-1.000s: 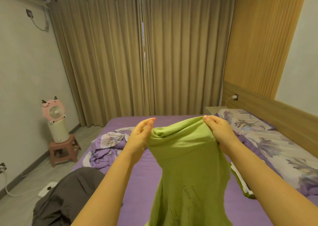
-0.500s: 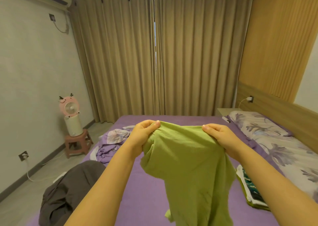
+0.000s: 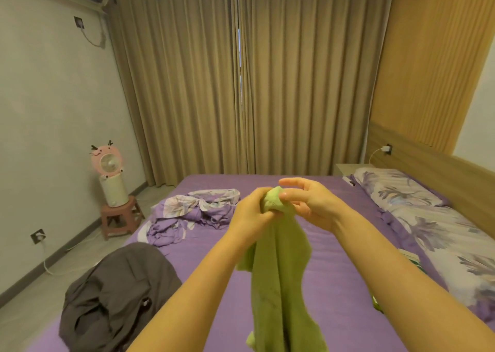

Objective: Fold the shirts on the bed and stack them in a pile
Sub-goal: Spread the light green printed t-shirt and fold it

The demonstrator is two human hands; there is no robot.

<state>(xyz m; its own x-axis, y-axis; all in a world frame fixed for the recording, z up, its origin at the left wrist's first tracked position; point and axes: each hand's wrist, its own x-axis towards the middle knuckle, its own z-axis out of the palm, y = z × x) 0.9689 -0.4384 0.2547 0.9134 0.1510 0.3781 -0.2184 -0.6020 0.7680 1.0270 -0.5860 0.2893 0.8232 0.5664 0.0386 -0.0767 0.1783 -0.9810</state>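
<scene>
A green shirt (image 3: 278, 276) hangs bunched in front of me, above the purple bed (image 3: 332, 266). My left hand (image 3: 251, 212) grips its gathered top edge in a fist. My right hand (image 3: 308, 204) is right beside it; its thumb touches the bunched cloth while the fingers spread out straight above it. A dark brown shirt (image 3: 117, 298) lies crumpled on the bed's near left corner. Part of a green and white garment (image 3: 409, 256) peeks out behind my right forearm.
A crumpled purple floral sheet (image 3: 192, 212) lies mid-bed on the left. Floral pillows (image 3: 417, 212) line the wooden headboard on the right. A pink fan (image 3: 107, 175) stands on a small stool by the left wall. Curtains hang behind the bed.
My hands came together; the shirt's top edge, stretched wide between them before, is now bunched in my left hand. My right hand's fingers have opened off the cloth.
</scene>
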